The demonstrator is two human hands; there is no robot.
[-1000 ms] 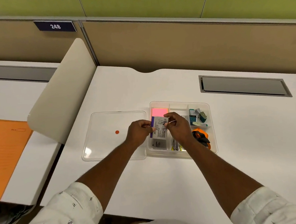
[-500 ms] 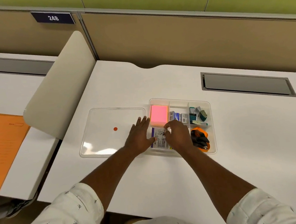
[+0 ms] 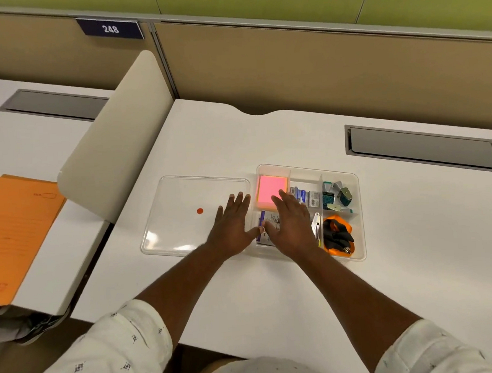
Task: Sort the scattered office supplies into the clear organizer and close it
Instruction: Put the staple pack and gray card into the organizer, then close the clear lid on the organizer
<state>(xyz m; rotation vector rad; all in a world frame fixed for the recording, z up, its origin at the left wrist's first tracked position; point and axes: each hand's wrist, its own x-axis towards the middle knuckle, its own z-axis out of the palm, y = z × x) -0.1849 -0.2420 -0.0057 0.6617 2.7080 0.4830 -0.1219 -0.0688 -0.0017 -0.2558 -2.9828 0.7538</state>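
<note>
one clear organizer [image 3: 360, 216] near the desk's [image 3: 417, 276] front edge, uncovered; pink notes [image 3: 271, 188] in its back-left compartment. right hand [image 3: 292, 226] flat, fingers straight, over a printed packet [image 3: 262, 223], print unreadable. left hand [image 3: 232, 228] flat, holding nothing, on the lid [image 3: 179, 196] alongside. "248" plate [image 3: 110, 29] on the partition behind.

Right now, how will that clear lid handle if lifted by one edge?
The clear lid looks thin and glossy: probably light, maybe slippery. Broad and shallow, it may flex. Lying flat on the desk, its rim could be hard to catch.
</note>
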